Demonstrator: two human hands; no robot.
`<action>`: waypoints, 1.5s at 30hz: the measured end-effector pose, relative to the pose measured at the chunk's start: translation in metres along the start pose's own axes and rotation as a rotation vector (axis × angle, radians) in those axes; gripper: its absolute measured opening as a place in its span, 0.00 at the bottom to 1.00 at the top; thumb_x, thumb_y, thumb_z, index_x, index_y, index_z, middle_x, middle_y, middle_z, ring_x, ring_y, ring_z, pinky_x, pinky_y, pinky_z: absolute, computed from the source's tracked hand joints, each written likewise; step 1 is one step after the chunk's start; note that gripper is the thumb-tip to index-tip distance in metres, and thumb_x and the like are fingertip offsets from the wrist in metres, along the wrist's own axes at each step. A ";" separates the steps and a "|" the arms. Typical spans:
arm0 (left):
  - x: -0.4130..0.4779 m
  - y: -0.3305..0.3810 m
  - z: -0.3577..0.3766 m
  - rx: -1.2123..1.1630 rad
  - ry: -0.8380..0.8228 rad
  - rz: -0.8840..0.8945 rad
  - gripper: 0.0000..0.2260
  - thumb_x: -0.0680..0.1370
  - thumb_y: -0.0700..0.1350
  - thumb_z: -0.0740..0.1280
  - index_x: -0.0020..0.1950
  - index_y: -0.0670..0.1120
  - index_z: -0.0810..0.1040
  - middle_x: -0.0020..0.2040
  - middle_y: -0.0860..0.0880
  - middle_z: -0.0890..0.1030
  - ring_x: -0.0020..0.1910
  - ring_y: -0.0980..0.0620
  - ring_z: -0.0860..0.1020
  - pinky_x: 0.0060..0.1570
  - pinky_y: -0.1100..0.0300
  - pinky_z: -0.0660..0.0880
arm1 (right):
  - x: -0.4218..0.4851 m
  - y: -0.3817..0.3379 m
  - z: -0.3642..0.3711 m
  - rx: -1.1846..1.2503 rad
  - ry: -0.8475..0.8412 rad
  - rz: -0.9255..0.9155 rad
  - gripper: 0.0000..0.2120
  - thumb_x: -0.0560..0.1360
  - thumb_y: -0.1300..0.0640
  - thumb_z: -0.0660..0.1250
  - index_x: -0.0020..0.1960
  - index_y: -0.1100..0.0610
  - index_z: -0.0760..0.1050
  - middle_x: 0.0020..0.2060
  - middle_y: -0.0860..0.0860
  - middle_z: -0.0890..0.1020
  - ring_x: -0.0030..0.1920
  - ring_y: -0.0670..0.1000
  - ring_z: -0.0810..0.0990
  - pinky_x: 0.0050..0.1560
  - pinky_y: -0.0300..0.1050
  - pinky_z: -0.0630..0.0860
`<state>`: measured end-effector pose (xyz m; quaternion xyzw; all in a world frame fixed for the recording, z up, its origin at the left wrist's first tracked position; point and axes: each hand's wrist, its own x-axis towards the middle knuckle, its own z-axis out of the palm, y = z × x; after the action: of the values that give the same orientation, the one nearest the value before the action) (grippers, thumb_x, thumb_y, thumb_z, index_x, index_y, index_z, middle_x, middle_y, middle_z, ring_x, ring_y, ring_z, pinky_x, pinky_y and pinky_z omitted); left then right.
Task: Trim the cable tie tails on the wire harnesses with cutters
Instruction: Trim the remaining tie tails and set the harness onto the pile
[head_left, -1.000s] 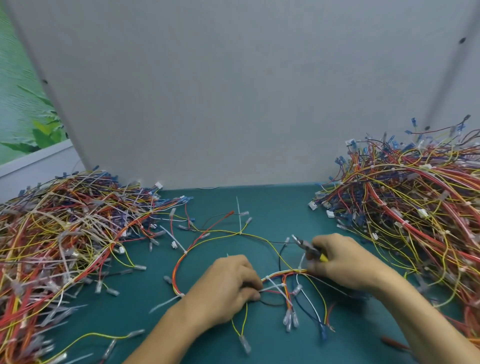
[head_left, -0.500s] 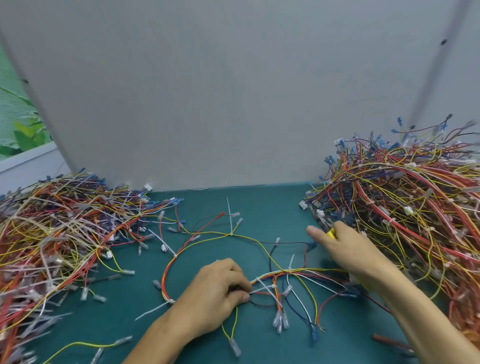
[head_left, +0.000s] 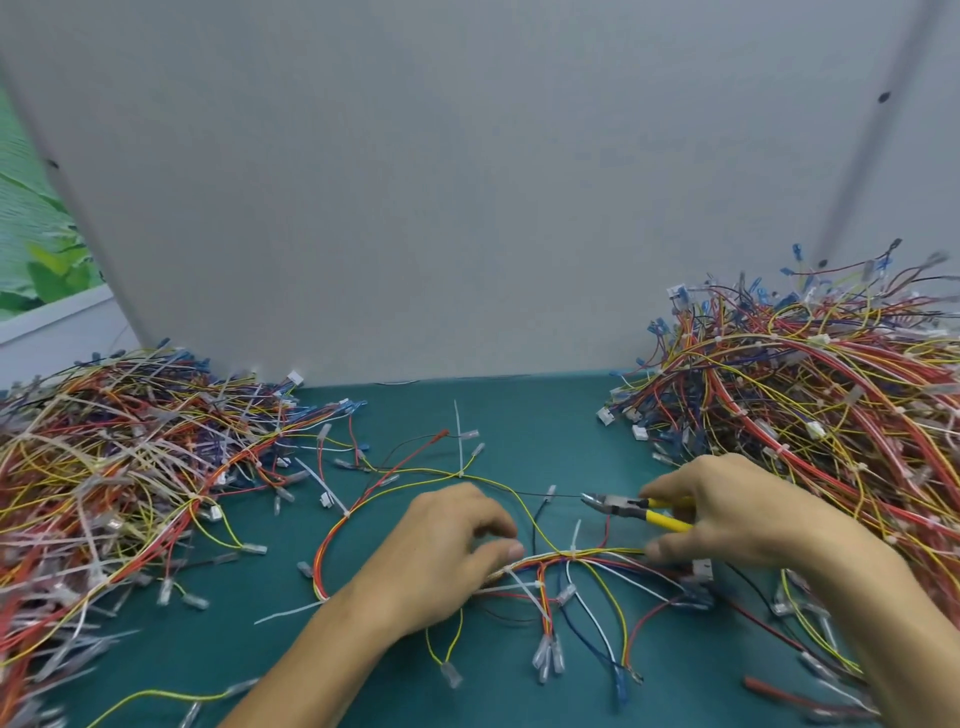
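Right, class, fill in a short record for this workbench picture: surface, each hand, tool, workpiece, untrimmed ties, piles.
surface: green mat
left hand: pinches the harness bundle
right hand: grips the cutters, yellow handles, tips pointing left
harness: spread on the mat between the hands
untrimmed ties: white tail upright on the bundle; long tail farther back
piles: left pile and right pile of harnesses flank the mat

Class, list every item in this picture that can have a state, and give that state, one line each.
cutters, gripped by the yellow handles, nose pointing left, clear of any tie tail.
right hand, curled round the cutters.
left hand, pinching the harness.
harness, lying on the green mat.
tie tails, uncut, sticking out.
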<state>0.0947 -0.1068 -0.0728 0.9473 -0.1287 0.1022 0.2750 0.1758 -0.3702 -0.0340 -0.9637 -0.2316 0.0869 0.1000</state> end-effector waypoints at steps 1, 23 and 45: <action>0.008 0.005 0.002 0.004 0.000 0.025 0.07 0.76 0.52 0.69 0.51 0.52 0.82 0.47 0.57 0.78 0.47 0.62 0.74 0.52 0.68 0.68 | 0.000 0.001 0.000 -0.008 -0.020 -0.002 0.24 0.64 0.35 0.74 0.58 0.41 0.79 0.42 0.43 0.82 0.44 0.46 0.80 0.48 0.44 0.77; 0.040 0.002 0.058 -0.331 0.002 -0.089 0.02 0.75 0.46 0.70 0.43 0.50 0.82 0.36 0.51 0.81 0.33 0.60 0.73 0.39 0.66 0.70 | 0.008 0.004 0.018 -0.119 -0.003 -0.099 0.25 0.64 0.40 0.71 0.61 0.41 0.78 0.34 0.41 0.76 0.37 0.43 0.74 0.40 0.37 0.73; 0.040 0.003 0.058 -0.401 -0.024 -0.122 0.05 0.75 0.45 0.70 0.40 0.52 0.81 0.30 0.58 0.78 0.30 0.63 0.71 0.35 0.70 0.69 | 0.010 0.006 0.024 -0.138 -0.006 -0.140 0.16 0.68 0.43 0.71 0.54 0.42 0.79 0.32 0.40 0.71 0.40 0.46 0.72 0.36 0.38 0.66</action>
<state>0.1388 -0.1484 -0.1082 0.8808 -0.0919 0.0465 0.4622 0.1818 -0.3675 -0.0600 -0.9495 -0.3041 0.0666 0.0386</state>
